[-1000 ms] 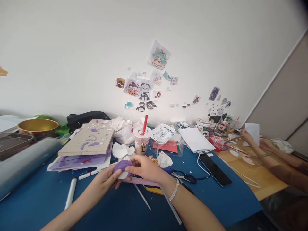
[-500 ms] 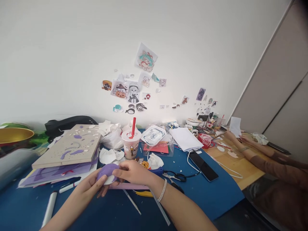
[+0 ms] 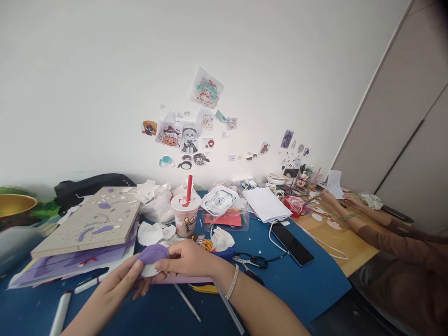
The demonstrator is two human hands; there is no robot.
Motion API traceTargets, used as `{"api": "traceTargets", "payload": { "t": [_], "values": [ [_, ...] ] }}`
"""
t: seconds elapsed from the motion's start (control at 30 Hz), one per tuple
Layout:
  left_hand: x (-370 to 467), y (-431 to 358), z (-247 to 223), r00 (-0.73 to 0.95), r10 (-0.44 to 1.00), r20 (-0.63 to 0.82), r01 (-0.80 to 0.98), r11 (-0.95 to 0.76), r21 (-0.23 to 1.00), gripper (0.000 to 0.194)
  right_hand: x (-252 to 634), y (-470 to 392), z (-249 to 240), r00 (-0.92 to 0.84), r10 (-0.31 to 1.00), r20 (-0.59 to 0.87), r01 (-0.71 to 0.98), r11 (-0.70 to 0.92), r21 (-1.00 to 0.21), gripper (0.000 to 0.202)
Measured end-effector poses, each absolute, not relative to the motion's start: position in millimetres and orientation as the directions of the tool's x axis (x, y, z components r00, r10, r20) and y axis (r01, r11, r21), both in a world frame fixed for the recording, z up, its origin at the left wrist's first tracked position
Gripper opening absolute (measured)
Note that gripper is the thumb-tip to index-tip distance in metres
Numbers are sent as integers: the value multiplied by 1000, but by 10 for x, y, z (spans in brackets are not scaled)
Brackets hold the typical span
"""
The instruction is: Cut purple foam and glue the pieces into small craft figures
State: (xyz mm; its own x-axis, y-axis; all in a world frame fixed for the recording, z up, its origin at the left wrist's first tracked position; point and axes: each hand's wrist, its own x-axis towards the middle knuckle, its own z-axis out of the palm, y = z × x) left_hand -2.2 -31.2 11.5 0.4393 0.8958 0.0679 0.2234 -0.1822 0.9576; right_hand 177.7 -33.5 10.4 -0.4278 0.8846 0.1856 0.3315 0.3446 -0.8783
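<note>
Between my two hands is a rounded purple and white piece (image 3: 154,255), thin at its edge; its exact material I cannot make out. My left hand (image 3: 128,275) pinches its left side with the thumb on top and fingers beneath. On the right, my right hand (image 3: 189,257) grips the other edge between thumb and fingers. Just behind them stand a drink cup with a red straw (image 3: 185,219) and crumpled white paper (image 3: 154,232). Below my right wrist lie a thin white stick (image 3: 187,302) and a clear strip (image 3: 231,311).
A board with purple scraps (image 3: 91,217) rests on papers at left. Scissors (image 3: 250,265), a phone (image 3: 293,243) with a cable, white paper sheets (image 3: 268,204) and a plastic tray (image 3: 219,201) lie at right. Another person's arms (image 3: 353,219) hold paper at the wooden table.
The view has shifted a little, so things sit slightly lower and further left. Both hands still hold the purple and white piece, now turned so more white shows along its lower edge.
</note>
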Motion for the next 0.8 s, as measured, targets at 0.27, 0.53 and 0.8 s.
{"api": "traceTargets", "payload": {
  "t": [0.27,0.53,0.8],
  "values": [
    [-25,-206,55,473,881,24,224,-147,963,48,1770,-327,88,-426,890,164,299,309,-903,45],
    [10,-282,67,439,898,17,256,-144,956,60,1767,-324,72,-393,896,208,310,342,-887,39],
    [98,-258,140,444,896,10,213,-116,970,48,1768,-264,32,-447,876,182,129,265,-956,57]
  ]
}}
